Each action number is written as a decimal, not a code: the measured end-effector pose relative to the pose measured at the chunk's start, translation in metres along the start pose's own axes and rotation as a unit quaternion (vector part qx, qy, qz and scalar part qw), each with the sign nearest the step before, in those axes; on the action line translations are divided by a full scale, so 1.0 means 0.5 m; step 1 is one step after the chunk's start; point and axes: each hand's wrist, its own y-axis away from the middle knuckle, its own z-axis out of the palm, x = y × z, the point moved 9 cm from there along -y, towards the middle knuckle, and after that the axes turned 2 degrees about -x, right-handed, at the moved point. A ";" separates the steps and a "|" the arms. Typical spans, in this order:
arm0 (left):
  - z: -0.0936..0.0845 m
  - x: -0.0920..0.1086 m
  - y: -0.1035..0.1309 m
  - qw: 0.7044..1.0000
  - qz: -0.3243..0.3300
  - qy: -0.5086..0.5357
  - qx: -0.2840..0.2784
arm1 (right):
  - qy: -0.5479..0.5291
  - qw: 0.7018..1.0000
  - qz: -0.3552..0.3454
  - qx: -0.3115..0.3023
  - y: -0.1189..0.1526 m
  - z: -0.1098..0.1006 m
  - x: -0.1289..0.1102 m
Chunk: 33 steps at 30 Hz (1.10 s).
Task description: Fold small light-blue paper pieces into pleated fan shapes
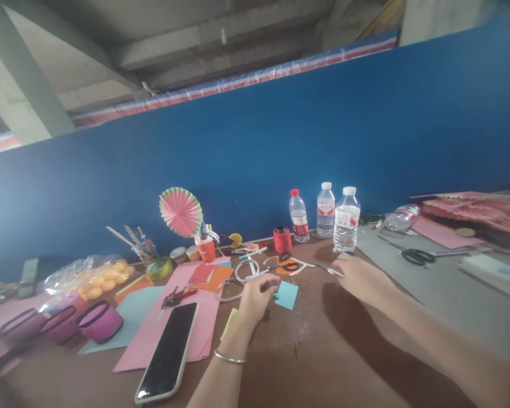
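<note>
My left hand (257, 297) is closed in a loose pinch at the left edge of a light blue paper square (288, 296). A small dark bit shows by its fingertips, too blurred to name. Farther right, my right hand (355, 275) has its fingers closed at the white end of a thin pen-like tool (332, 271), just in front of the water bottles. Behind the blue square lie black-handled scissors (284, 263) on an orange paper (285, 266). A coil of whitish tubing (247, 272) rests behind my left hand.
A phone (168, 351) lies on pink paper (206, 334) at left, near purple cups (101, 322). At the back stand a pink paper fan (181, 212), a red spool (283, 241) and a water bottle (346, 221). Scissors (419, 256) and a power strip (495, 272) lie right.
</note>
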 end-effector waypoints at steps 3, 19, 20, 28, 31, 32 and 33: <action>-0.004 -0.004 -0.002 1.000 0.010 0.006 0.014 | 0.085 0.994 0.030 -0.062 0.035 0.062 0.062; -0.017 -0.023 -0.004 0.997 0.002 -0.074 0.025 | -0.111 0.960 -0.255 -0.015 0.054 0.061 -0.147; -0.017 -0.023 -0.004 0.996 0.005 -0.081 0.025 | -0.118 0.960 -0.255 -0.005 0.051 0.063 -0.150; -0.007 -0.018 -0.002 0.993 0.013 -0.118 0.010 | -0.145 0.960 -0.240 -0.005 0.044 0.083 -0.152; -0.001 -0.016 -0.001 0.994 0.013 -0.111 -0.004 | -0.154 0.960 -0.233 -0.020 0.043 0.090 -0.152; 0.000 -0.016 -0.001 0.994 0.012 -0.110 -0.007 | -0.157 0.960 -0.230 -0.024 0.042 0.092 -0.151; 0.001 -0.017 -0.001 0.994 0.010 -0.110 -0.008 | -0.162 0.960 -0.227 -0.029 0.041 0.095 -0.149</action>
